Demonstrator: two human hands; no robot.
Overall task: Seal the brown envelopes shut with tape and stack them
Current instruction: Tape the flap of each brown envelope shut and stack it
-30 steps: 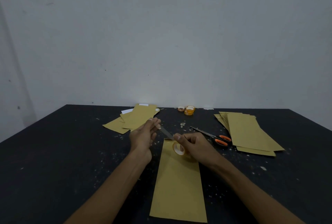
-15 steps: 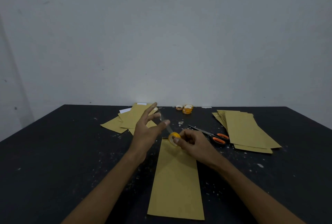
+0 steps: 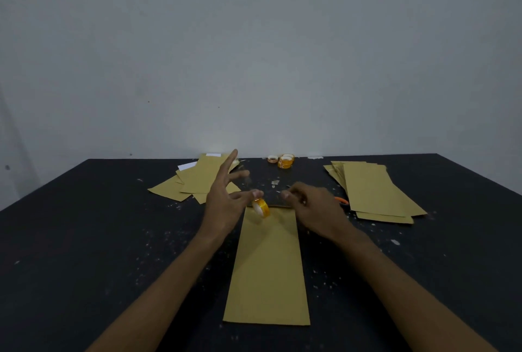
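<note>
One long brown paper envelope (image 3: 267,267) lies flat in the middle of the black, white-flecked surface (image 3: 84,238), its short edge nearest the person and its far end up between the two hands. Right at that far end, a small yellow roll of clear tape (image 3: 261,207) hangs tilted, just under the thumb tip of the left hand (image 3: 226,199). That hand is wide open, fingers splayed and pointing away, with only the thumb at the roll. The right hand (image 3: 313,204) sits over the envelope's far right corner with fingers curled in tight towards the roll; it's too blurred to tell whether they pinch a tape end. Behind that hand, an orange scissor handle (image 3: 341,200) peeks out. To the right sits a neat stack of brown envelopes (image 3: 372,190). To the far left lies a loose fan of brown envelopes (image 3: 197,179), and two spare yellow tape rolls (image 3: 285,161) stand by the grey wall (image 3: 254,55).
</note>
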